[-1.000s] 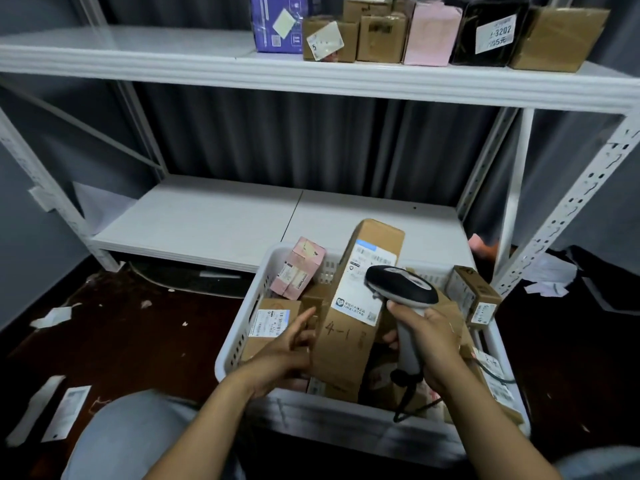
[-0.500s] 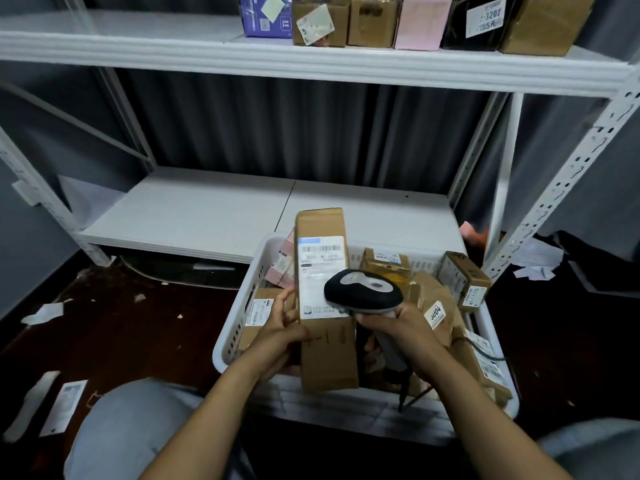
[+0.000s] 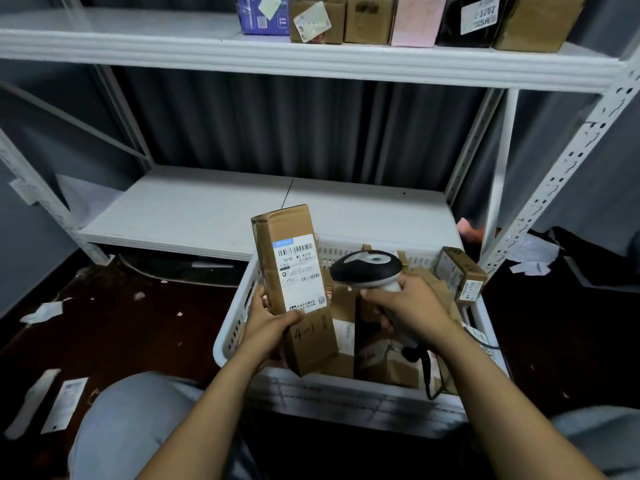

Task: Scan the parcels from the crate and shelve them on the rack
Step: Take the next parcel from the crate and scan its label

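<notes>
Just the head view here. The left hand (image 3: 273, 323) is holding a tall cardboard box (image 3: 294, 341) upright over the near left part of the white crate (image 3: 235, 327). The fingers are curled round the box's lower half and the thumb lies across the front, right under the shipping label (image 3: 300, 275). The label faces the camera and "4-1" is handwritten on the cardboard below it.

The right hand (image 3: 412, 306) is wrapped round the handle of the scanner (image 3: 367, 270). The scanner's head sits just to the right of the box, about level with the label, and seems to point that way. No beam shows on the label, so I can't tell if the scan has gone through. The scanner's cord (image 3: 429, 375) hangs down over the crate's near rim.

As for progress, I'd say it's partway. A row of parcels (image 3: 367, 19) already stands on the top shelf (image 3: 311, 64) of the rack (image 3: 561, 174), packed side by side towards the right. The crate has a fair pile of brown boxes (image 3: 460, 271) left in it, leaning on each other, so there's plenty to go. This box is at the scanning stage and hasn't been shelved yet. The lower shelf (image 3: 207, 209) runs just behind the crate, so it's an easy reach. Paper scraps (image 3: 65, 403) lie on the dark floor to the left.
</notes>
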Action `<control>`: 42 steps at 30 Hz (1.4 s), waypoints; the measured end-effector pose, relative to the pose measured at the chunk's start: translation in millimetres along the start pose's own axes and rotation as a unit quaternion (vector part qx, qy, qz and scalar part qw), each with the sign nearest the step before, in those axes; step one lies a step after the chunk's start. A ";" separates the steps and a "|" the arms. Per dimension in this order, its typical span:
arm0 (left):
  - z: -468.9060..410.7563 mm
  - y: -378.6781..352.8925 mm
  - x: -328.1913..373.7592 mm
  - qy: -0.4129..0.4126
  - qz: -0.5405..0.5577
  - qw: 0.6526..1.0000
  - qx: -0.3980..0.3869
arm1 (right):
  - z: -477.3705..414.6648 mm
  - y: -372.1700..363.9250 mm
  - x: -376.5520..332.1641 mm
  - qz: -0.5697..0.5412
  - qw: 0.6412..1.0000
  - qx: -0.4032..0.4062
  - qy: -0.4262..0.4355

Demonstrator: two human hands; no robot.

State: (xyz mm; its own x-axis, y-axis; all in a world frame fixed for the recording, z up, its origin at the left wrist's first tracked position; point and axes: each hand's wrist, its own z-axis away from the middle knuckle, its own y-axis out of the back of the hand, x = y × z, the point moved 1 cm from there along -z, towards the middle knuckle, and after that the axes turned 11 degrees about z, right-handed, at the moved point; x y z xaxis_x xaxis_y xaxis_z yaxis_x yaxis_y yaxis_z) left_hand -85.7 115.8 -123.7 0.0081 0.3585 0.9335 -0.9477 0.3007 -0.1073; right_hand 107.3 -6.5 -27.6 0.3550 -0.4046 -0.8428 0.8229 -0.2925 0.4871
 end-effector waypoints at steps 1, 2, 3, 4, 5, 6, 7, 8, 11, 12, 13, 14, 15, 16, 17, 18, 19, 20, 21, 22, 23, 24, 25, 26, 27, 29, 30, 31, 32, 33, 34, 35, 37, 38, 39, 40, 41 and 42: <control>-0.3 0.9 -0.8 -0.002 -0.003 1.000 0.007 | 0.5 2.0 -2.9 -0.007 1.000 0.010 0.003; -2.9 2.6 -3.7 -0.002 -0.002 1.000 0.013 | 1.0 4.1 -5.7 -0.015 1.000 0.017 0.005; -4.7 4.0 -6.1 -0.002 0.000 1.000 0.016 | 2.0 6.4 -8.7 -0.027 0.999 0.021 0.006; -5.2 4.8 -7.3 -0.003 0.000 1.000 0.020 | 2.9 8.5 -11.0 -0.041 0.999 0.020 0.006; -5.9 5.6 -8.5 -0.005 -0.002 1.000 0.021 | 3.7 10.5 -12.8 -0.054 0.998 0.019 0.007; -6.0 6.0 -8.8 -0.006 -0.003 1.000 0.018 | 4.1 12.1 -14.0 -0.063 0.998 0.017 0.008; -6.9 6.6 -9.9 -0.006 -0.003 1.000 0.015 | 4.7 13.6 -15.1 -0.067 0.998 0.017 0.008; -7.7 7.2 -10.8 -0.007 -0.002 1.000 0.012 | 5.3 15.0 -15.9 -0.069 0.997 0.018 0.010; -9.0 8.5 -12.5 -0.003 -0.005 1.000 0.010 | 5.7 18.1 -16.7 -0.069 0.997 0.026 0.013; -9.0 8.4 -12.6 -0.003 -0.006 1.000 0.009 | 5.8 19.4 -16.5 -0.068 0.997 0.029 0.014; -7.6 8.0 -11.5 -0.002 -0.004 1.000 0.009 | 6.0 20.8 -16.3 -0.067 0.997 0.030 0.016; -7.3 8.2 -11.5 0.000 -0.005 1.000 0.011 | 6.5 22.0 -16.0 -0.066 0.997 0.031 0.017; -7.5 8.6 -11.7 0.003 -0.005 1.000 0.013 | 7.3 23.1 -15.7 -0.063 0.997 0.032 0.017; -8.0 8.9 -11.9 0.004 -0.006 1.000 0.014 | 8.0 24.0 -16.0 -0.058 0.998 0.031 0.017; -8.5 9.3 -12.4 0.006 -0.004 1.000 0.014 | 8.8 24.6 -16.6 -0.053 0.998 0.030 0.018; -8.9 9.3 -12.8 0.006 -0.005 1.000 0.013 | 9.5 24.7 -17.4 -0.047 0.998 0.028 0.019; -9.1 9.2 -13.2 0.008 -0.004 1.000 0.014 | 9.8 24.5 -18.6 -0.045 0.998 0.028 0.020; -8.7 8.5 -13.3 0.007 -0.006 1.000 0.014 | 10.1 24.3 -19.6 -0.045 0.998 0.030 0.020; -7.9 7.8 -12.9 0.007 -0.007 1.000 0.017 | 10.3 23.9 -20.7 -0.047 0.998 0.033 0.019; -8.1 7.2 -13.3 0.007 -0.009 1.000 0.019 | 10.2 23.5 -21.9 -0.047 0.998 0.035 0.018; -8.1 7.2 -13.6 0.007 -0.009 1.000 0.021 | 10.5 23.1 -23.0 -0.046 0.998 0.036 0.018; -8.8 7.2 -14.2 0.003 -0.010 1.000 0.020 | 10.8 22.3 -24.3 -0.045 0.998 0.035 0.017; -8.5 7.2 -14.2 0.003 -0.008 1.000 0.018 | 10.9 21.4 -25.4 -0.045 0.998 0.033 0.017; -9.0 7.4 -14.7 0.001 -0.008 1.000 0.014 | 10.8 20.1 -26.4 -0.046 0.998 0.029 0.017; -8.6 7.4 -14.3 0.004 -0.007 1.000 0.012 | 10.5 18.6 -27.2 -0.049 0.998 0.026 0.017; -7.5 7.6 -14.0 0.005 -0.004 1.000 0.010 | 9.8 15.2 -28.5 -0.053 0.998 0.020 0.013; -7.7 7.7 -14.4 0.002 -0.004 1.000 0.010 | 9.6 13.8 -28.8 -0.054 0.998 0.018 0.011; -6.8 7.5 -13.8 0.003 -0.005 1.000 0.009 | 9.4 12.8 -29.0 -0.053 0.998 0.017 0.011; -6.8 7.3 -13.8 -0.001 -0.007 1.000 0.007 | 9.3 12.1 -29.0 -0.051 0.998 0.017 0.012; -6.1 7.1 -13.0 -0.001 -0.008 1.000 0.008 | 9.6 12.0 -29.3 -0.048 0.999 0.019 0.014; -5.8 6.7 -13.0 -0.003 -0.007 1.000 0.008 | 10.2 12.0 -30.0 -0.046 0.999 0.022 0.016; -4.8 6.3 -12.2 -0.003 -0.005 1.000 0.008 | 10.8 12.5 -31.0 -0.044 0.999 0.026 0.018; -1.4 4.5 -9.5 -0.002 0.002 1.000 0.002 | 12.3 14.4 -32.7 -0.038 0.999 0.034 0.019; -0.5 4.2 -8.8 -0.003 0.008 1.000 -0.002 | 13.3 15.6 -34.3 -0.034 0.999 0.037 0.021; 1.7 3.5 -7.1 0.003 0.018 1.000 -0.005 | 14.4 17.0 -36.0 -0.029 0.998 0.039 0.024; 2.8 3.0 -5.0 0.004 0.036 0.999 -0.009 | 15.6 18.4 -38.9 -0.024 0.998 0.043 0.030; 4.9 2.5 -1.0 0.006 0.052 0.999 -0.010 | 16.4 19.8 -42.7 -0.018 0.998 0.049 0.036; 7.2 1.0 3.9 0.003 0.066 0.998 -0.009 | 16.0 20.4 -46.8 -0.012 0.997 0.058 0.041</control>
State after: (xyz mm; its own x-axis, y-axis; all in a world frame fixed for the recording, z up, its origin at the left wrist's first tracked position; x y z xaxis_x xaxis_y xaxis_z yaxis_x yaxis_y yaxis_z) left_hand -89.0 111.2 -117.7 -0.1133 0.4018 0.9087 -0.9347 0.2671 -0.2346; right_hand 100.4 -7.4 25.5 0.3745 -0.3247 -0.8685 0.7772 -0.4009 0.4850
